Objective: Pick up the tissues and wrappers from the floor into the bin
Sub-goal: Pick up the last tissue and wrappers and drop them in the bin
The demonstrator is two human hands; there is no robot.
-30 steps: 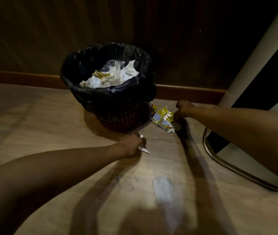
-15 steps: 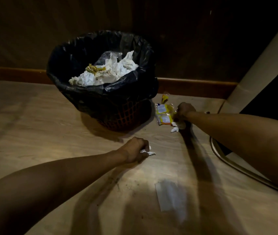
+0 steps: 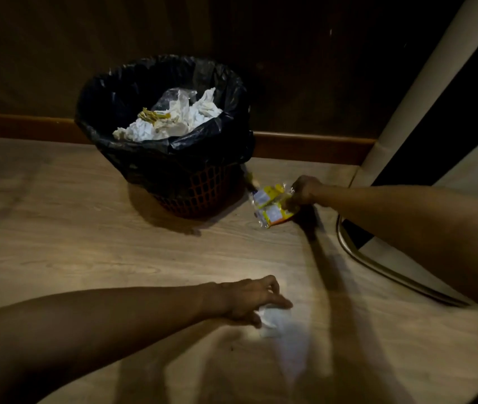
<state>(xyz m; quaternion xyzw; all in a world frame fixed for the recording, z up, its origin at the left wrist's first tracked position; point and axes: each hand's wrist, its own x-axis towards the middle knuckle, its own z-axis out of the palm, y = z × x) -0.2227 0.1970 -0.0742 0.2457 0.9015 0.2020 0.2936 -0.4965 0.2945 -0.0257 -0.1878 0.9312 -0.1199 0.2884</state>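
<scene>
A red mesh bin (image 3: 203, 193) lined with a black bag (image 3: 133, 112) stands by the wall, with white tissues (image 3: 173, 123) and a yellow wrapper piled inside. To its right, my right hand (image 3: 303, 191) is closed on a bunch of yellow wrappers (image 3: 271, 207) low over the floor. Nearer to me, my left hand (image 3: 249, 298) is blurred, its fingers stretched over a flat white wrapper (image 3: 274, 323) lying on the floor. A bit of white shows under the palm; I cannot tell whether the hand grips it.
The floor is pale wood planks (image 3: 71, 228) with a brown skirting board (image 3: 313, 144) along the dark wall. A pale slanted post (image 3: 424, 83) and a curved metal frame (image 3: 377, 266) stand at the right, close to my right arm.
My left hand moved back toward me from beside the bin to the flat white wrapper. My right hand closed on the yellow wrappers and pulled them slightly up and right.
</scene>
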